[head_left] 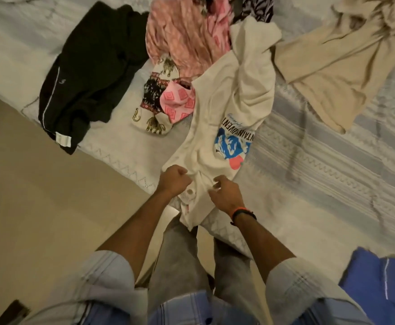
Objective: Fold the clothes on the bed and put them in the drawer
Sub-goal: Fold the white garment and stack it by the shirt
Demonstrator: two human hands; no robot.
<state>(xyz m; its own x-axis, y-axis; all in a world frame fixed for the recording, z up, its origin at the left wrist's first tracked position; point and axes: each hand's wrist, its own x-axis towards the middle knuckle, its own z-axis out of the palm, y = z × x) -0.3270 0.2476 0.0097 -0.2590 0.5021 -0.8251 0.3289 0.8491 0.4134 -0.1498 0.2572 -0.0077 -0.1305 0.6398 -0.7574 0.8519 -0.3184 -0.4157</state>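
1. Cream tee (227, 109) with a blue print, lying crumpled on the bed (332, 184) near its edge, hem end hanging over toward the legs.
2. Left hand (174, 180): fingers curled tight into the tee's near edge, gripping the cloth.
3. Right hand (224, 194): fingers bent and pinching at the same edge, just beside the left; hard to tell how much cloth is caught.
4. Step in hand, judged from the pose: taking up the tee by its near edge, ahead of spreading it for a fold. No fold made in it yet.
5. Next move calls for: hands drawn apart along the edge, tee shaken or pulled flat on bare bedcover, print side sorted, then sleeves brought in.
6. Unfolded and waiting: black garment (86, 73) at left, pink one (187, 31) behind, patterned piece (159, 99) touching the tee's left side, beige garment (332, 66) at right.
7. Blue garment (384, 285) at near right; whether folded, cannot tell.
8. No drawer in view.
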